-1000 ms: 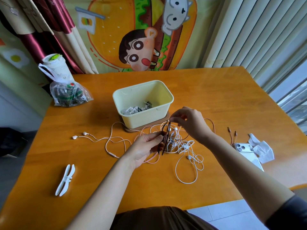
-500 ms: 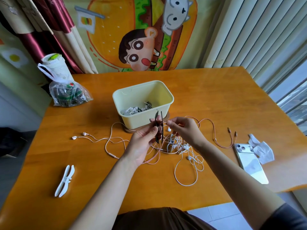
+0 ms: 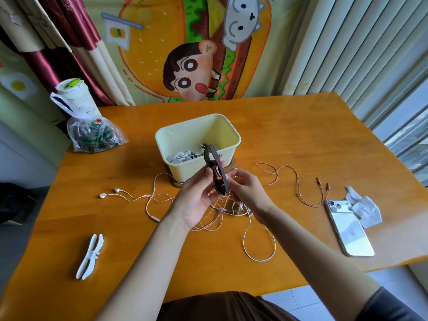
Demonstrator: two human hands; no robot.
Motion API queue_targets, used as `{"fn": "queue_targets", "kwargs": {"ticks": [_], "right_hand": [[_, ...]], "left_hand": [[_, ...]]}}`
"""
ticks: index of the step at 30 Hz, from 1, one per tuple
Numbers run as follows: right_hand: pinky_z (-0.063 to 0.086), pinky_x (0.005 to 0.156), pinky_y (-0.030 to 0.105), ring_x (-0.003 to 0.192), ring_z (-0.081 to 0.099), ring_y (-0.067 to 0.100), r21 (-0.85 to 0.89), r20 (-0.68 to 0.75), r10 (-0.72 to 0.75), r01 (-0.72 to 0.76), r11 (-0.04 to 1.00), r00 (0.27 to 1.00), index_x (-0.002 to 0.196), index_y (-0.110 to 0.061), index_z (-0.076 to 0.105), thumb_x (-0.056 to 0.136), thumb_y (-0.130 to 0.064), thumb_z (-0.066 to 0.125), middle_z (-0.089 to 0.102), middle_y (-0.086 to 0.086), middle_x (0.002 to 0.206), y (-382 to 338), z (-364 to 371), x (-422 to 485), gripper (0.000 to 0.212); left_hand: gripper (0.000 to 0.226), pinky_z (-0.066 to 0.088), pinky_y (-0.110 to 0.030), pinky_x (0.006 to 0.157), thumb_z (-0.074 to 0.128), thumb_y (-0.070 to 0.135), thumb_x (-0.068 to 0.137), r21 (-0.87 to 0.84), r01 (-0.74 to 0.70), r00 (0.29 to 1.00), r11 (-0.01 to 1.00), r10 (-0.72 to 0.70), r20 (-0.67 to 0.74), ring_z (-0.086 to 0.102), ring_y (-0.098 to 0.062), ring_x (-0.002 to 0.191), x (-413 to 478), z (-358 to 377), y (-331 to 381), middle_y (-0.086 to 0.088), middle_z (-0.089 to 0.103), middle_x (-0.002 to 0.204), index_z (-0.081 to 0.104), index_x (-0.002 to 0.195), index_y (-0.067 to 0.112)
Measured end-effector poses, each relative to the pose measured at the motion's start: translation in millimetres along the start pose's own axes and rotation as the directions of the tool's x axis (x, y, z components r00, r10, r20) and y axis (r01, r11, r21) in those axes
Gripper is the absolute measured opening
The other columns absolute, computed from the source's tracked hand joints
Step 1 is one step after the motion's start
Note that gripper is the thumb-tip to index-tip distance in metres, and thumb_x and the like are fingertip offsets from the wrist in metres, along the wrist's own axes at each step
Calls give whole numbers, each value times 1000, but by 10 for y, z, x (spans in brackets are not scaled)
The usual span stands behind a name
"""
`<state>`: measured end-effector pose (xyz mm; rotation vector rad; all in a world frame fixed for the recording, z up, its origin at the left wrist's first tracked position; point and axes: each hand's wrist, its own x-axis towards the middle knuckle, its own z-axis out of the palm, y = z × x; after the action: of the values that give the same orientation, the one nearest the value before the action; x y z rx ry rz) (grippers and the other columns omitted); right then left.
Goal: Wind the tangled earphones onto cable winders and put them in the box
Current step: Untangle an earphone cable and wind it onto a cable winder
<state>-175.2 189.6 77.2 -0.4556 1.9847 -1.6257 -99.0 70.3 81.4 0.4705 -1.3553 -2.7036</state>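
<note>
My left hand [image 3: 196,200] grips a dark brown cable winder [image 3: 216,169], held upright in front of the cream box [image 3: 199,132]. A few turns of pink cable [image 3: 287,179] wrap its middle. My right hand [image 3: 249,193] pinches that cable just right of the winder. The cable's free end trails right to its plugs near the phone. Under my hands lies a tangle of white earphones [image 3: 250,230]; two earbuds [image 3: 110,192] lie to the left. The box holds wound white earphones [image 3: 183,156]. A white winder [image 3: 90,257] lies at the front left.
A phone [image 3: 349,230] and a crumpled tissue [image 3: 363,208] lie at the right. A plastic bag [image 3: 92,135] and a cup [image 3: 74,93] stand at the back left. The box rests on a brown lid. The table [image 3: 301,135] edge is close at the front.
My left hand has lifted the winder higher, in front of the box. My right hand has come down beside it, and the pink cable has been pulled out to the right across the table.
</note>
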Motion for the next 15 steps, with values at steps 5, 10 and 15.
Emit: {"fn": "queue_targets", "kwargs": {"ticks": [5, 10, 15], "right_hand": [[31, 41, 14, 41, 39, 3, 8, -10, -9, 9, 1000, 1000, 73, -14, 59, 98, -19, 47, 55, 1, 60, -6, 84, -75, 28], [32, 47, 18, 46, 39, 5, -162, -18, -60, 56, 985, 998, 67, -20, 58, 99, -23, 45, 54, 2, 62, 11, 73, -101, 34], [34, 46, 13, 42, 40, 0, -113, 37, 29, -25, 993, 999, 70, -17, 57, 100, -20, 42, 53, -12, 51, 6, 66, -130, 34]], "left_hand": [[35, 50, -36, 86, 53, 26, 81, 9, -51, 998, 999, 52, -34, 57, -28, 113, 66, 25, 53, 0, 68, 113, 68, 111, 20], [40, 48, -34, 84, 55, 22, 83, 69, -61, 987, 996, 71, -145, 57, -24, 107, 119, -7, 44, -7, 65, 111, 60, 121, 10], [39, 46, -37, 91, 54, 27, 80, 27, -22, 994, 999, 24, -104, 58, -18, 106, 101, -20, 24, 0, 68, 109, 62, 117, 14]]}}
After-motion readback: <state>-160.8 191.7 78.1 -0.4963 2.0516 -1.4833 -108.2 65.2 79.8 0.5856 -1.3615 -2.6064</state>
